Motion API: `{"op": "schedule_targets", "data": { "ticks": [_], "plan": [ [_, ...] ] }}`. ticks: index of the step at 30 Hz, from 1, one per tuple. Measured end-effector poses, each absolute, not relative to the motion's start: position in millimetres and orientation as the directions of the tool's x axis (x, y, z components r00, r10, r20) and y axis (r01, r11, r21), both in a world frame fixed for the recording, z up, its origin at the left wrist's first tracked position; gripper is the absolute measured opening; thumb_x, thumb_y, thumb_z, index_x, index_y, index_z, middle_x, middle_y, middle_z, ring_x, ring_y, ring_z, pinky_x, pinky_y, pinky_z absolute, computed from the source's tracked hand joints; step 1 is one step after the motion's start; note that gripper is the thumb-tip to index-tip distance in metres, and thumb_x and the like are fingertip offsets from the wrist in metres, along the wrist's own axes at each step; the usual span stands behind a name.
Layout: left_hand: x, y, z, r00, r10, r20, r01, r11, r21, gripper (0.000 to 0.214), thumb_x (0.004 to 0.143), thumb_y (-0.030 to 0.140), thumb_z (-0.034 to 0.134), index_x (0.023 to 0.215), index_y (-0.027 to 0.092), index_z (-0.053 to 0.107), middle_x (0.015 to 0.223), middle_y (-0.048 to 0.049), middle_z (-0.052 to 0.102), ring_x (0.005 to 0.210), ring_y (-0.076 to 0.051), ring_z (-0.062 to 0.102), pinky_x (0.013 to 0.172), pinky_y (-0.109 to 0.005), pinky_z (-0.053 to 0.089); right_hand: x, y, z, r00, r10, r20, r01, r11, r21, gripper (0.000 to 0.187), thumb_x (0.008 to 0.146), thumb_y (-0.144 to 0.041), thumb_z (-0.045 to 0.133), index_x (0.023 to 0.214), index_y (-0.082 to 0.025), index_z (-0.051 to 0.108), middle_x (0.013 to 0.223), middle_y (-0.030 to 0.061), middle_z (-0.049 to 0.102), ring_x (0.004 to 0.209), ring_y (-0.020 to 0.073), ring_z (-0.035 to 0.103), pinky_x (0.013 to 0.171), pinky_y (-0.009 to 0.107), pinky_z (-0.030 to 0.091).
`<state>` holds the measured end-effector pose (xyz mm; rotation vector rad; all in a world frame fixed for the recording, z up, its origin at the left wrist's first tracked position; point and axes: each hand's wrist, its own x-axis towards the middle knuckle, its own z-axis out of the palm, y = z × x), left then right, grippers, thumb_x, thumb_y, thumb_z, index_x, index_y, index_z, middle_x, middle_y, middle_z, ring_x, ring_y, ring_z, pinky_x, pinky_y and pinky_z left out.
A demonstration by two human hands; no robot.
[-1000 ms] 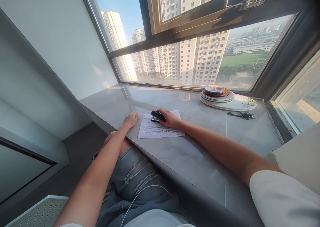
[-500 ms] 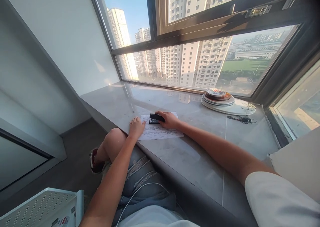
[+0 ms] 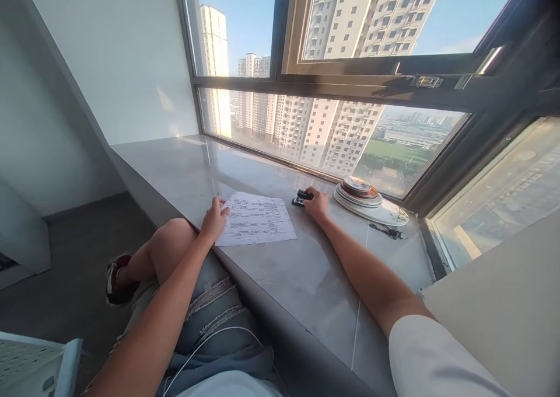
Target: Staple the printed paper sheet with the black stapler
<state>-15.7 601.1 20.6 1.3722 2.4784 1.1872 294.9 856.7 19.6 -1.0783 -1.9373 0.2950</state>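
A printed sheet of paper (image 3: pixel 256 219) lies flat on the grey stone window ledge (image 3: pixel 175 163). My left hand (image 3: pixel 213 222) pinches the sheet's left edge with curled fingers. A black stapler (image 3: pixel 301 197) rests on the ledge to the right of the paper, off the sheet. My right hand (image 3: pixel 317 204) lies over the stapler's right end, fingers closed on it.
A stack of plates (image 3: pixel 365 195) sits by the window at the right, with a dark set of keys or cord (image 3: pixel 387 230) in front of it. My knee in torn jeans (image 3: pixel 175 239) presses against the ledge's front edge. A white perforated rack (image 3: pixel 30 368) is at lower left.
My right hand has slid the stapler off the paper to the right. My left hand has moved onto the sheet's left edge and taken hold of it. The view has swung left.
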Motion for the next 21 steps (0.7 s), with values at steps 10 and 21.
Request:
{"op": "schedule_targets", "data": {
  "ticks": [10,21],
  "plan": [
    [-18.3,597.0,22.6,-0.613,0.73,0.302,0.627,0.216,0.749,0.048,0.101,0.031,0.054,0.148,0.021,0.051,0.095,-0.0081,0.074,0.091,-0.032,0.072,0.084,-0.041,0.055,285.1,844.6,18.9,-0.471,0.673,0.57,0.532,0.732,-0.426,0.035,0.07,-0.02,0.063,0.103,-0.024,0.072,0.095,0.0068,0.077,0.093,0.0284,0.069,0.098,0.046,0.052],
    [-17.3,591.3,26.1,-0.553,0.772,0.314,0.666,0.182,0.724,0.045,0.102,0.035,0.052,0.145,0.024,0.057,0.091,-0.0061,0.072,0.082,-0.028,0.069,0.08,-0.037,0.053,279.1,838.9,19.0,-0.542,0.611,0.576,0.48,0.789,-0.385,0.032,0.072,-0.017,0.059,0.102,-0.023,0.068,0.1,0.0088,0.076,0.104,0.0308,0.065,0.096,0.044,0.048]
  ]
}}
